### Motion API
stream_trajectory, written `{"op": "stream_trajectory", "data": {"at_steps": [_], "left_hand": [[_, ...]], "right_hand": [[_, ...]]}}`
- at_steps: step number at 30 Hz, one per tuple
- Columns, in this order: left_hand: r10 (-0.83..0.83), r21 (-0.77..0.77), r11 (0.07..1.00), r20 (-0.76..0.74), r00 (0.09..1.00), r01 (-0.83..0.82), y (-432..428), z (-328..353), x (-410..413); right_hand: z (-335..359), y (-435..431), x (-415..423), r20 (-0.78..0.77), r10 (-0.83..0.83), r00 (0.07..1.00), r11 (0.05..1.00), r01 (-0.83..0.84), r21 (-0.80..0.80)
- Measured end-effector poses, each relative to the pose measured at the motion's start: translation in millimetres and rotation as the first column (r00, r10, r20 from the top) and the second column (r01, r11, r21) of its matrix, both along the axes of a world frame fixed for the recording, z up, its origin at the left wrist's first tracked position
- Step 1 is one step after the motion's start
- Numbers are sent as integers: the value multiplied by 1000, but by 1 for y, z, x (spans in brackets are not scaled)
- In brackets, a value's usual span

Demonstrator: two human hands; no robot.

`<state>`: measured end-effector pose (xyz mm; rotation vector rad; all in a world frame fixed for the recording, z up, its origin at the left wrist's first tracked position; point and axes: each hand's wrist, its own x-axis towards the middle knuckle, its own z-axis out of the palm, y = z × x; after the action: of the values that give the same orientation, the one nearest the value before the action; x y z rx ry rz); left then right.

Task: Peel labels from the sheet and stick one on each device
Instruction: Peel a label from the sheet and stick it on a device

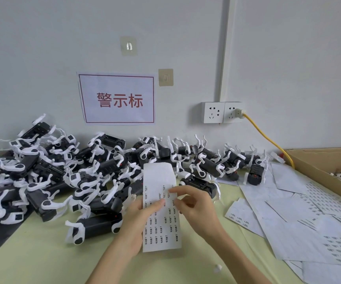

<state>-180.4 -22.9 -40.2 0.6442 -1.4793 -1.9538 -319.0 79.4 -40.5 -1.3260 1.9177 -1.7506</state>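
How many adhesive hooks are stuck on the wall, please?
2. One clear hook sits high on the wall above the red-framed sign. The other, a beige hook, is beside the sign's upper right corner. None seems hidden.

A pale wall [186, 27] fills the upper half. A white sign [117, 99] with a red border and three red Chinese characters is stuck to it. Above the sign is a clear adhesive hook [128, 46], and to its right a tan hook [165, 77]. Further right, a double socket [222, 112] holds a plug with a yellow cable [267, 138] running down toward a cardboard box [317, 162] at the right edge. A white conduit [224, 48] rises above the socket. Below lies a pale green table [42, 253], with a small white scrap [217, 268] near its front.
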Motion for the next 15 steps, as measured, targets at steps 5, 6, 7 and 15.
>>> {"op": "stream_trajectory", "data": {"at_steps": [5,6,7,15], "left_hand": [[-30,-35,999,65,997,33,4,-6,-4],[-20,-43,999,70,997,23,4,-7,-4],[-2,-47,999,74,997,5,4,-7,-5],[53,-41,998,56,997,-51,2,-4,-5]], "right_hand": [[4,0,-2,98,25,995,997,-18,-70],[4,0,-2,108,41,993,997,-33,-72],[5,0,-3,108,53,993,997,-45,-69],[4,-1,-2,52,50,997,999,-50,-1]]}}
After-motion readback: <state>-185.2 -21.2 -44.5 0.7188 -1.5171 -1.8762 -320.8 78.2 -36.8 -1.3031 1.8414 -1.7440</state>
